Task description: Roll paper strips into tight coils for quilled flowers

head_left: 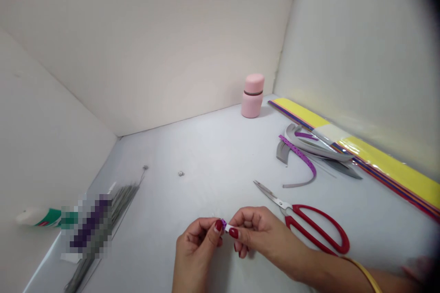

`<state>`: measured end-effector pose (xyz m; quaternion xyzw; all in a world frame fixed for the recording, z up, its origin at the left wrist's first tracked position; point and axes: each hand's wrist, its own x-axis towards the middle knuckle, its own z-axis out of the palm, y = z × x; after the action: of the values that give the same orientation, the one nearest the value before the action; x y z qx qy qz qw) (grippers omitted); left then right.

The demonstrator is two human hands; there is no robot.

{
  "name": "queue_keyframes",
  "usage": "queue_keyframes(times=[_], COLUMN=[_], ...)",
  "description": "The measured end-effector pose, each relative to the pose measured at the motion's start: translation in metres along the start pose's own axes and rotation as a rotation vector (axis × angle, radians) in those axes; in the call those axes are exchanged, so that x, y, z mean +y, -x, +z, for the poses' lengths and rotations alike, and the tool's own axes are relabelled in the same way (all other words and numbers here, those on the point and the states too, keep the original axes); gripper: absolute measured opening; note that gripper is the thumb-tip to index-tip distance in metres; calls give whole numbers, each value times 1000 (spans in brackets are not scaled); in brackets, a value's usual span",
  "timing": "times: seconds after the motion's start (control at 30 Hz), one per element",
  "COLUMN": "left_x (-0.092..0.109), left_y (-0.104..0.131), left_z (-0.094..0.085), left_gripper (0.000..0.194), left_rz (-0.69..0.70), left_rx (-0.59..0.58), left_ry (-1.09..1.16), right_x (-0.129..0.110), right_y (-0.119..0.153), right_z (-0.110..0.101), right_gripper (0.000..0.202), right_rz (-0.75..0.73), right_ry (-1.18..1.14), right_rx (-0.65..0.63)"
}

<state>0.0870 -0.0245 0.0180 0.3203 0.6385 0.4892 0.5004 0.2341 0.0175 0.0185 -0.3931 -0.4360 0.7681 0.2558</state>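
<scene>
Near the bottom centre, my left hand (201, 242) pinches a small purple and white paper piece (224, 225) between thumb and fingers. My right hand (254, 233) is closed on the white end of the same piece, its thumb close to my left thumb. Just right of my right hand lie scissors with red handles (309, 231), their blades slightly apart and pointing to the upper left. Farther back, a purple dotted strip (302, 158) curves over grey and white strips (319, 150).
A pink jar (253, 96) stands by the back wall. Long yellow sheets in clear wrap (381, 158) line the right wall. At left lie grey wires (122, 201) and a white and green tube (41, 217). Two tiny bits, one of them this silvery piece (181, 173), lie mid-table.
</scene>
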Motion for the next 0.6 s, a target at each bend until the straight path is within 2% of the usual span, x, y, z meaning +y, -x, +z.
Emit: queue_keyframes(times=[0.27,0.4,0.47,0.53,0.6], left_x=[-1,-2,-6,-11,-16], left_y=[1,4,6,8,8], left_z=[1,2,2,2,1], left_gripper=[25,19,13,7,11], left_rz=[15,95,230,456,714], left_rx=[27,34,58,91,119], left_ry=[-14,-67,-145,-264,-398], right_x=[-1,-2,-2,-2,-2], right_y=[1,1,1,1,1], right_z=[0,2,2,3,3], right_gripper=[28,29,31,32,32], right_rz=[-19,-2,3,3,1], right_ry=[24,46,42,24,1], right_rx=[23,53,61,58,56])
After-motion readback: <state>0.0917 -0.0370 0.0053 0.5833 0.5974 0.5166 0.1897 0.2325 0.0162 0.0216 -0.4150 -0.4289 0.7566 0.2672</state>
